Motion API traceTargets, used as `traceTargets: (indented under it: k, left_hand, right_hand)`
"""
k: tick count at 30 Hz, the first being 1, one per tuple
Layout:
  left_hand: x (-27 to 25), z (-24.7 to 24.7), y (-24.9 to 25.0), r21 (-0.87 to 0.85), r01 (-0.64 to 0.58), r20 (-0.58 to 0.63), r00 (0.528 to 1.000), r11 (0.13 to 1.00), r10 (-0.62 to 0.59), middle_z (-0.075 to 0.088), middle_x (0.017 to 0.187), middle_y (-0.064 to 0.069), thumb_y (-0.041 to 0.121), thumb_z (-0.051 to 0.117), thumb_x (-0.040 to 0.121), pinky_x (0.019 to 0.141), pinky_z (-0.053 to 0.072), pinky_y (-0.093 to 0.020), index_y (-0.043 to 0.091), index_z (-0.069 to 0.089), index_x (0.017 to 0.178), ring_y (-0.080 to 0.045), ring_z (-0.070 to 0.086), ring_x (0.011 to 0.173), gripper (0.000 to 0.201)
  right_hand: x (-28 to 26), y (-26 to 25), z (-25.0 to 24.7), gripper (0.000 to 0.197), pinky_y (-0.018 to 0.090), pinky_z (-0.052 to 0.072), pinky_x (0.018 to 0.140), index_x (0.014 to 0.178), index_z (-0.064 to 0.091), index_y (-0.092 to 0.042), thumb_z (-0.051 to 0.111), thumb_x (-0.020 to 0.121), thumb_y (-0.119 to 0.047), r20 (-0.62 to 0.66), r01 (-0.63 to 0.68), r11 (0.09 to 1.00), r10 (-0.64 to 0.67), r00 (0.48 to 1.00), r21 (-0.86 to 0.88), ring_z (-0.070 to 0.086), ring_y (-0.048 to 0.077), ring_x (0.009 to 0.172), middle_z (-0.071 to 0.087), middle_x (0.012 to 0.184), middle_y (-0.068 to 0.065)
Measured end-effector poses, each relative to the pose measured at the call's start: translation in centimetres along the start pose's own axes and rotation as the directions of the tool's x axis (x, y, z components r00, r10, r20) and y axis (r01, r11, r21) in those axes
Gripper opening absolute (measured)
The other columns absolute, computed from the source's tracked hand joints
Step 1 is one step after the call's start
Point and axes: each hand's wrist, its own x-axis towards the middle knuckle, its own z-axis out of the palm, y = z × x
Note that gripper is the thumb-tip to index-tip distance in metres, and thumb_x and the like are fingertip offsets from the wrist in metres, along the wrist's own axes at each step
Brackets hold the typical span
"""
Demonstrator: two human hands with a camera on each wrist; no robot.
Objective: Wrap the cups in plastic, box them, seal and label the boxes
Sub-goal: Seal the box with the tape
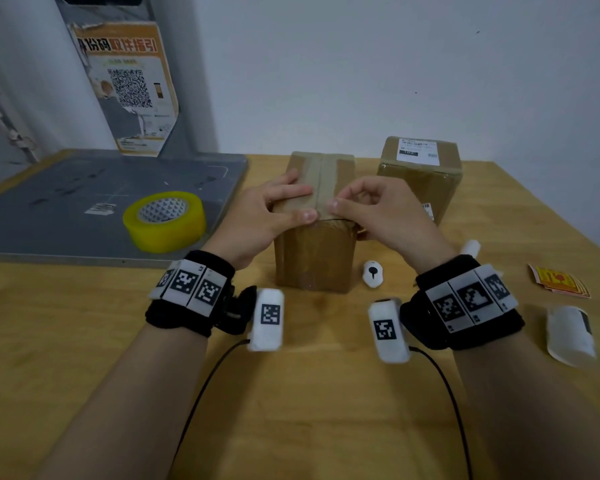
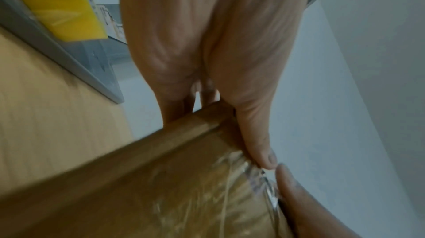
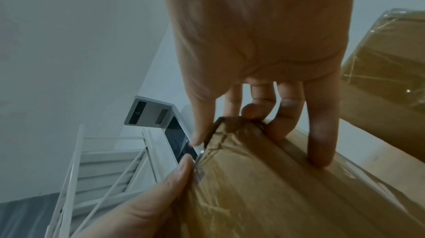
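A pale wooden bench (image 1: 84, 341) with visible grain stands against a plain white wall. A flat grey mat (image 1: 66, 202) covers its far left corner, and on the mat's near edge a fat roll of yellow packing tape (image 1: 165, 221) lies on its side, its hole facing up. Behind the mat leans a grey panel with an orange QR-code poster (image 1: 129, 88).

Near the middle of the bench stands a tall brown cardboard box (image 1: 314, 244), upright with its long axis vertical, its top seam running away from the person under a glossy, wrinkled strip of clear tape. The left hand (image 1: 271, 211) lies flat along the top's left side, fingers straight and pressing, thumb on the near edge. The right hand (image 1: 371, 209) meets it at the seam, thumb and curled fingers pinching the tape at the near top edge.

A 2nd brown cardboard box (image 1: 420, 178), sealed and carrying a white printed label on top, stands toward the far right edge. By the near box sits a small white oval tool (image 1: 373, 273). Along the right edge lie a stack of red-and-yellow stickers (image 1: 558, 282) and a curled white label sheet (image 1: 570, 334).
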Motion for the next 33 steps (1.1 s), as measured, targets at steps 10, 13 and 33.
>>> traceTargets:
  k: [10, 13, 33]
  left_hand:
    - [-0.4, -3.8, -0.7, 0.579, 0.438, -0.454, 0.874, 0.688, -0.174, 0.06, 0.134, -0.008, 0.038, 0.054, 0.098, 0.109, 0.039, -0.05, 0.022, 0.063, 0.123, -0.036, 0.051, 0.13, 0.031]
    - [-0.9, -6.4, -2.3, 0.627, 0.669, -0.493, 0.738, 0.4, -0.461, 0.034, 0.159, -0.019, 0.044, 0.057, 0.092, 0.117, 0.014, -0.069, 0.027, 0.045, 0.143, -0.048, 0.023, 0.148, 0.055]
    - [-2.5, -8.2, 6.3, -0.057, 0.38, -0.507, 0.785, 0.923, -0.355, 0.065, 0.088, -0.008, 0.031, 0.081, 0.086, 0.084, 0.054, -0.04, 0.015, 0.059, 0.083, -0.023, 0.065, 0.081, 0.027]
  right_hand:
    - [0.6, 1.4, 0.9, 0.029, 0.024, 0.041, 0.063, 0.104, 0.075, -0.031, 0.085, 0.081, -0.046, -0.183, 0.009, 0.993, -0.031, 0.983, -0.117, 0.043, 0.002, 0.063, 0.043, 0.066, -0.019]
    - [1.1, 1.7, 1.0, 0.029, 0.029, 0.042, 0.07, 0.114, 0.075, -0.031, 0.079, 0.088, -0.044, -0.171, 0.007, 0.993, -0.027, 0.985, -0.119, 0.04, 0.0, 0.065, 0.039, 0.069, -0.02]
    - [-0.5, -2.1, 0.8, 0.03, 0.024, 0.048, 0.09, 0.124, 0.071, -0.031, 0.068, 0.096, -0.041, 0.0, 0.086, 0.987, -0.087, 0.996, -0.135, 0.062, -0.003, 0.105, 0.068, 0.109, -0.017]
